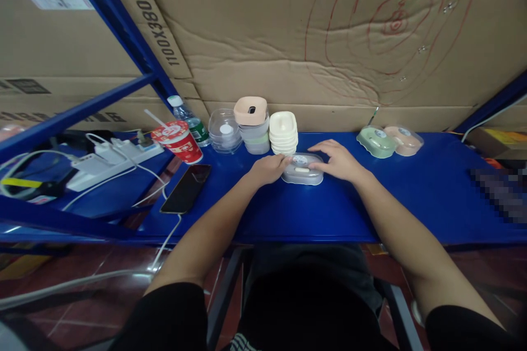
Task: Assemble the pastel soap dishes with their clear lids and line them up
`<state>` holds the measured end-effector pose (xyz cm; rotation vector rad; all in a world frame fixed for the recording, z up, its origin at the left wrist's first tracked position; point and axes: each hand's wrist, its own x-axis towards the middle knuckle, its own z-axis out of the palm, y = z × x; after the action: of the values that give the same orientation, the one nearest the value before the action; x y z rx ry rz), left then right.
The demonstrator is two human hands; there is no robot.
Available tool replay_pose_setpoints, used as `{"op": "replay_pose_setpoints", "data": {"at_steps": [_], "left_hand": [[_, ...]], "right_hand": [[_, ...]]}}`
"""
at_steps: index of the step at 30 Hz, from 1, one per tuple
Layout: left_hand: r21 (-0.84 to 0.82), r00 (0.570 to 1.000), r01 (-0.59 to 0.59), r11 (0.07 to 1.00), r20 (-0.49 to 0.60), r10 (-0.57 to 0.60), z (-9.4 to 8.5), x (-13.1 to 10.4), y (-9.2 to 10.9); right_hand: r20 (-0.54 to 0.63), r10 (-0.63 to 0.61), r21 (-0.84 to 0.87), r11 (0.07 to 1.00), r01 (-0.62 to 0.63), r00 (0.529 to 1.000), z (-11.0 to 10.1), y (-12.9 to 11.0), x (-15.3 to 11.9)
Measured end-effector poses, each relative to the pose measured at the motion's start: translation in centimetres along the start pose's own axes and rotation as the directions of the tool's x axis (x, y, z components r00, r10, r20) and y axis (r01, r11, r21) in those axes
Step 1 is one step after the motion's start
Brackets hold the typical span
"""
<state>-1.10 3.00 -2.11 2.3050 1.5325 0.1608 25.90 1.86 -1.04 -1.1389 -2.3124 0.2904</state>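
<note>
A small grey box with a clear lid (302, 176), with a round sticker and a pale bar on its top, sits on the blue shelf in front of me. My left hand (268, 170) has its fingers closed against the box's left edge. Spread fingers and thumb of my right hand (338, 161) arch around the box's right side, the thumb at the lid. Just behind stands a stack of cream trays (284, 130). Left of that, a peach tray (250, 112) tops a stack of grey and green ones (257, 141). Nested clear lids (225, 131) stand beside them.
A green lidded box (375, 141) and a pink one (405, 141) sit at the back right. Leftward are a red cup with a straw (181, 142), a water bottle (193, 123), a phone (186, 189) and a power strip (111, 162) with cables. Cardboard (255, 27) backs the shelf.
</note>
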Motion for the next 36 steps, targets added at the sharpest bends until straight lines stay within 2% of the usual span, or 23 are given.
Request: {"op": "replay_pose_setpoints", "data": {"at_steps": [3,6,11,15,22,27,30,32,34,36], "left_hand": [[0.001,0.999,-0.003,1.000,-0.036,0.003,0.1,0.0,0.0],[-0.025,0.998,0.008,1.000,-0.062,-0.010,0.2,0.1,0.0],[-0.130,0.999,-0.037,0.991,-0.043,0.032,0.1,0.4,-0.2],[-0.168,0.999,-0.030,0.985,-0.038,0.024,-0.3,0.6,-0.5],[-0.073,0.995,0.003,0.997,-0.103,-0.011,-0.5,0.2,-0.2],[-0.029,0.991,-0.008,1.000,-0.135,0.004,-0.5,0.0,0.1],[-0.052,0.992,-0.047,0.998,-0.118,0.041,-0.4,0.0,0.2],[-0.058,0.992,-0.072,0.996,-0.112,0.065,-0.3,-0.1,0.2],[-0.049,0.990,-0.086,0.995,-0.115,0.080,-0.2,-0.1,0.3],[-0.028,0.989,-0.092,0.995,-0.116,0.088,-0.1,-0.2,0.2]], "right_hand": [[0.121,-0.119,0.083,0.990,0.110,0.985,1.0,0.0,0.1],[0.181,-0.107,0.102,0.991,0.089,0.978,1.5,0.6,0.2],[0.205,-0.090,0.143,0.988,0.061,0.975,1.2,1.3,0.1],[0.184,-0.032,0.103,0.995,0.013,0.982,1.4,1.4,-0.1],[0.246,-0.032,0.006,0.999,0.031,0.969,2.0,1.3,0.1],[0.231,0.014,-0.026,1.000,-0.009,0.973,1.9,1.5,0.0],[0.212,0.094,-0.063,0.995,-0.082,0.973,0.7,2.5,-0.3],[0.184,0.228,-0.158,0.967,-0.201,0.956,-0.6,3.7,-0.6],[0.115,0.401,-0.277,0.891,-0.359,0.909,-2.0,5.0,-1.1],[0.025,0.508,-0.345,0.813,-0.469,0.861,-2.9,6.2,-1.6]]}}
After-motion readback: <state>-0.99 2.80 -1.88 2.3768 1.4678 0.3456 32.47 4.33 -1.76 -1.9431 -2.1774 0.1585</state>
